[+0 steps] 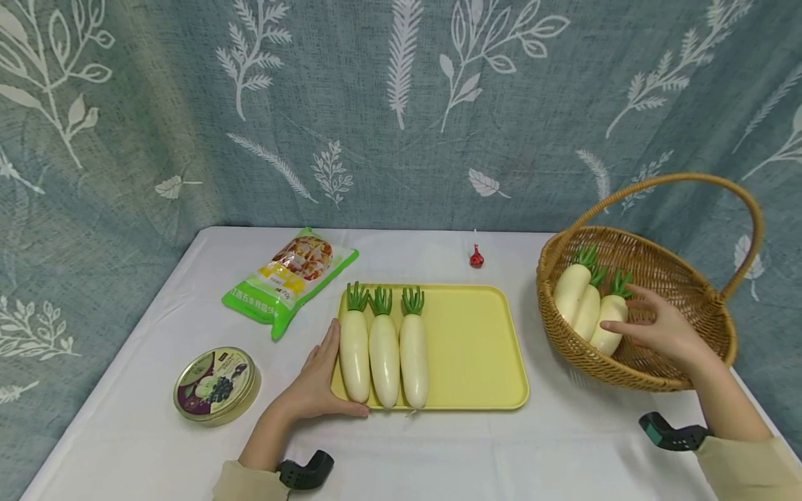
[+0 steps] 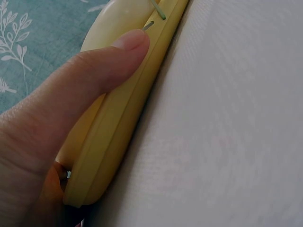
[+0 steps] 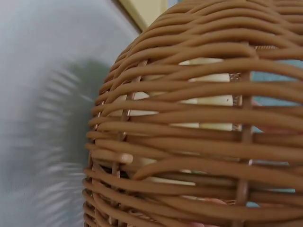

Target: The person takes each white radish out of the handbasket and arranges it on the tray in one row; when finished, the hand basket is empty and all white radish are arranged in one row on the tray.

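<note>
A yellow tray [image 1: 476, 348] lies mid-table with three white radishes [image 1: 383, 358] side by side on its left part, green tops pointing away. My left hand [image 1: 326, 376] rests against the tray's near-left corner, fingers straight along the left edge. In the left wrist view its thumb [image 2: 94, 71] lies on the tray rim [image 2: 123, 123]. At the right stands a wicker basket [image 1: 689, 285] holding three more radishes. My right hand [image 1: 629, 312] is inside it, spread fingers touching the nearest radish [image 1: 606, 323]. A fingertip [image 3: 125, 158] and pale radish [image 3: 208, 101] show through the weave [image 3: 199, 142].
A green and yellow snack bag [image 1: 289, 278] lies left of the tray's far end. A round tin [image 1: 216, 384] sits near the front left. A small red object [image 1: 477, 257] stands behind the tray. A leaf-patterned curtain hangs behind the white table.
</note>
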A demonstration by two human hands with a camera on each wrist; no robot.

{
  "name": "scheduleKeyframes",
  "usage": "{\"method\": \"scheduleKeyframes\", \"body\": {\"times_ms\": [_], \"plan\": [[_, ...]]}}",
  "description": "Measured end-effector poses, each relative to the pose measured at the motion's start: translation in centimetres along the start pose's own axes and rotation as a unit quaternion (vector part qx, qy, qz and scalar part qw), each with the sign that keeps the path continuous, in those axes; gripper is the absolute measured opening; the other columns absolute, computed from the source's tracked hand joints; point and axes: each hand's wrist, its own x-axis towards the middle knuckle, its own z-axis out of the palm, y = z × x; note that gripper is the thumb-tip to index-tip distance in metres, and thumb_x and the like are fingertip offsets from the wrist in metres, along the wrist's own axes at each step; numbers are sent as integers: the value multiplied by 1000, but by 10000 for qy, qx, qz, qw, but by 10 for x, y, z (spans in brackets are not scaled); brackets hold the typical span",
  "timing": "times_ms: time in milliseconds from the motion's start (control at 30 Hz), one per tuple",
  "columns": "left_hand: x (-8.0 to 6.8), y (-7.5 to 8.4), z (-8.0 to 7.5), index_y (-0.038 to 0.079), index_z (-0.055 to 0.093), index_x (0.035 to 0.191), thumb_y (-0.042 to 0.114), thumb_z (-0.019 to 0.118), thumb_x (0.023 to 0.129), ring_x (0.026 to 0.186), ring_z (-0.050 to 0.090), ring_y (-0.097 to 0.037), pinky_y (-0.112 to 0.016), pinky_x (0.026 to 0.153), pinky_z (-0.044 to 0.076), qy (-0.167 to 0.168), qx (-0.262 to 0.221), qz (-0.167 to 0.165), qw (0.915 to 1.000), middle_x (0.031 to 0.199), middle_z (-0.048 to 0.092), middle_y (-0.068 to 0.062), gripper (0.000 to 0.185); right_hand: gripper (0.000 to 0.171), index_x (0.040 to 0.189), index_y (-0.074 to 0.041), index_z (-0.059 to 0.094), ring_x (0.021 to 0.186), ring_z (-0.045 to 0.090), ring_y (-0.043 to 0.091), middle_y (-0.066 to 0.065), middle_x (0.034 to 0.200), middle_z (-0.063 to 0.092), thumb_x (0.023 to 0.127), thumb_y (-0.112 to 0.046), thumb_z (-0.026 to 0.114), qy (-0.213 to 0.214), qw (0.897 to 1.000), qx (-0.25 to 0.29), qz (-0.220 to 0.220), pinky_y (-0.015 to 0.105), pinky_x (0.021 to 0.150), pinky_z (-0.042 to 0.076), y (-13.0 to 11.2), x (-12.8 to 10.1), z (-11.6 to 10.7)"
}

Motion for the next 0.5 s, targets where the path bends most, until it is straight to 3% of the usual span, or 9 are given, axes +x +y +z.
{"method": "scheduleKeyframes", "body": {"times_ms": [500], "plan": [[0,1,0,-2,-11,143,49,85,52,138,-2,-31,-50,109,-1,-12,55,-29,10000,151,-8,-20,142,100,141,10,3,85,59,34,46,129,23,82,-37,68,-404,9987,-265,184,37,62,53,7,10,-1]]}}
